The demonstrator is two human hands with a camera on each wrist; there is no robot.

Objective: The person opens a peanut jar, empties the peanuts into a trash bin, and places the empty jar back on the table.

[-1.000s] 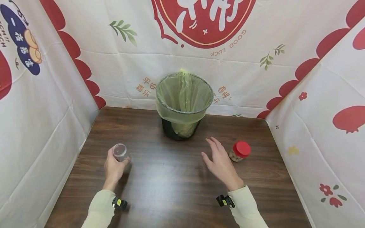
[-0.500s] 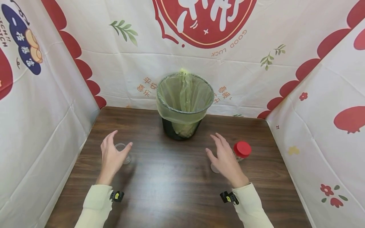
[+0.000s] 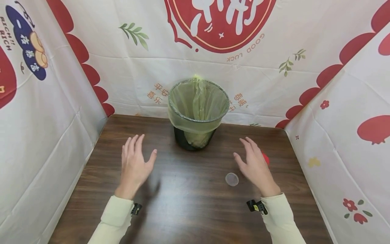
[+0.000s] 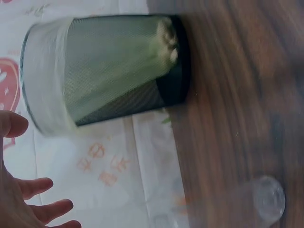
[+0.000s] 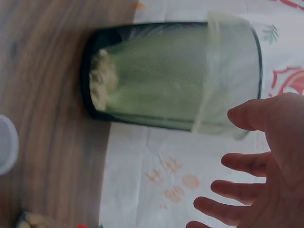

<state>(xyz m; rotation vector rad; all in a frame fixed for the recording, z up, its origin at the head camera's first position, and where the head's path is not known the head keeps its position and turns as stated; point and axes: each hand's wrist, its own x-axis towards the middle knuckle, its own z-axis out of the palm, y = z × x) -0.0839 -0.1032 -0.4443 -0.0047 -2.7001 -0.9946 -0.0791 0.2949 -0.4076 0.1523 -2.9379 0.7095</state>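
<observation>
My left hand (image 3: 134,166) hovers over the left of the table, its fingers spread and holding nothing. Beneath it, a clear jar (image 4: 269,199) stands on the wood in the left wrist view; in the head view the hand hides it. On the other side my right hand (image 3: 256,167), also holding nothing, is raised with fingers loosely extended. It covers most of a jar with a red lid (image 3: 265,158), whose pale contents (image 5: 35,221) peek in at the edge of the right wrist view. Beside this hand lies a round translucent lid (image 3: 232,179).
A black mesh wastebasket (image 3: 179,135) lined with a pale green bag (image 3: 195,126) stands at the back middle, with something beige at its bottom. Printed white cloth (image 3: 137,74) hangs behind and on both sides of the dark wooden table (image 3: 189,210).
My left hand has let go of the clear jar, risen and moved right over it. The right hand has shifted right, uncovering the translucent lid and covering the red-lidded jar.
</observation>
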